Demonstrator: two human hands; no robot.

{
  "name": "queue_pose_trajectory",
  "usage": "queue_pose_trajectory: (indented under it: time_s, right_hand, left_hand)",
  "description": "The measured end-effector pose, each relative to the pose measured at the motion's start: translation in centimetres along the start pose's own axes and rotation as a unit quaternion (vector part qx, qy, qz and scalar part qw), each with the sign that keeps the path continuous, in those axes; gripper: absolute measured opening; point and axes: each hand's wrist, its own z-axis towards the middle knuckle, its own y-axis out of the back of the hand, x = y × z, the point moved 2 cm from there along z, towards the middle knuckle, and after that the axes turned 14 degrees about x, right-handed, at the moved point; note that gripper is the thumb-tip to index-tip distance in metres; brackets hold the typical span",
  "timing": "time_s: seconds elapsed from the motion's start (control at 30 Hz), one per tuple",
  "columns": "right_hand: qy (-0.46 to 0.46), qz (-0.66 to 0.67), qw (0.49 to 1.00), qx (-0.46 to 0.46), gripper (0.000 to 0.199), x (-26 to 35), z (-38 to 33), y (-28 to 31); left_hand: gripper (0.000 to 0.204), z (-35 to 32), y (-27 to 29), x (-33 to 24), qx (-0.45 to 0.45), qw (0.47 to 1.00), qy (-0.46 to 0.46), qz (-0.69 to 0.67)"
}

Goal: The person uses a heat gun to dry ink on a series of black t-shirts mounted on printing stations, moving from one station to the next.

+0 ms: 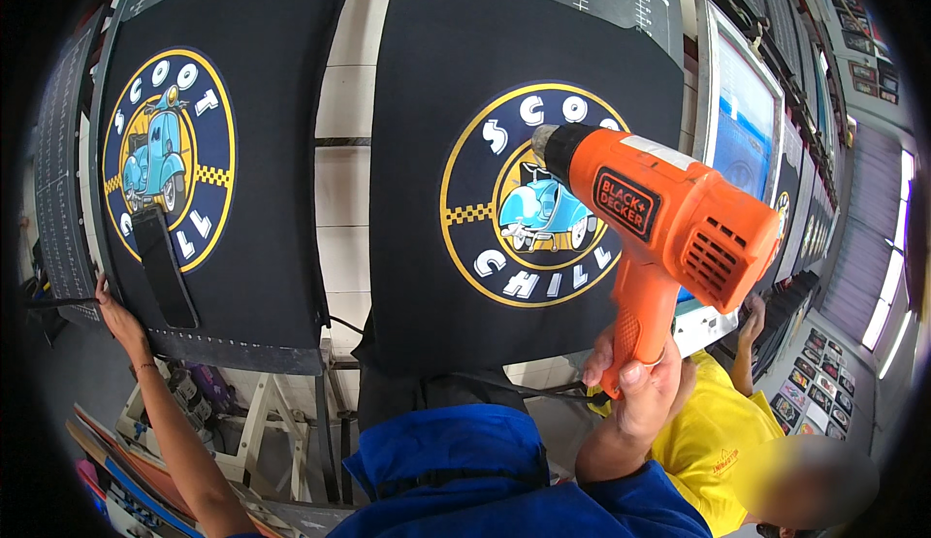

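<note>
My right hand (648, 383) is wrapped round the handle of an orange heat gun (669, 213), held up over a black T-shirt (417, 315). The gun's dark nozzle points left and covers part of the round printed design (475, 271) with a light-blue scooter. A second black T-shirt (272, 150) with the same print lies to the left, and a dark phone (167, 271) rests on it. At that shirt's near left corner, my left hand (120, 317) grips the edge of the left printing board (238, 356); its fingers are partly hidden. A black cord or bar reaches that hand from the left.
A framed screen (711, 101) with blue on its mesh stands right of the middle shirt. Another grey printing board (63, 169) is at the far left. A co-worker in a yellow shirt (703, 431) is close by on my right. Metal frame legs (262, 422) stand below.
</note>
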Motion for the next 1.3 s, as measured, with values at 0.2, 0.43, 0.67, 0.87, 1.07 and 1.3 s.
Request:
queue_pose_trajectory:
  time_s: [0.2, 0.43, 0.67, 0.87, 1.07, 1.3]
  right_hand:
    - [0.014, -0.005, 1.0, -0.01, 0.062, 0.0, -0.3, 0.4]
    - [0.018, -0.034, 0.999, 0.0, 0.064, 0.1, -0.3, 1.3]
    - [0.024, -0.061, 0.998, 0.003, 0.066, 0.0, 0.0, 2.0]
    - [0.059, -0.046, 0.997, -0.01, 0.063, -0.1, 0.3, 2.1]
    - [0.042, -0.027, 0.998, 0.039, 0.063, 0.2, 0.5, 2.7]
    - [0.018, -0.001, 1.0, 0.018, 0.062, 1.3, 1.2, 0.9]
  left_hand:
    - [0.071, -0.4, -0.3, -1.6, -0.004, 0.999, 0.015, -0.032]
    - [0.073, 0.0, -0.2, -0.5, -0.008, 0.999, 0.011, -0.035]
    - [0.07, 0.1, -0.1, 0.0, -0.005, 1.0, 0.012, -0.015]
    - [0.07, 0.1, -0.2, -0.6, -0.003, 1.0, 0.008, -0.011]
    - [0.069, 0.1, -0.1, 0.3, 0.0, 1.0, -0.003, 0.016]
    - [0.069, 0.1, 0.0, 0.1, 0.008, 1.0, 0.001, 0.003]
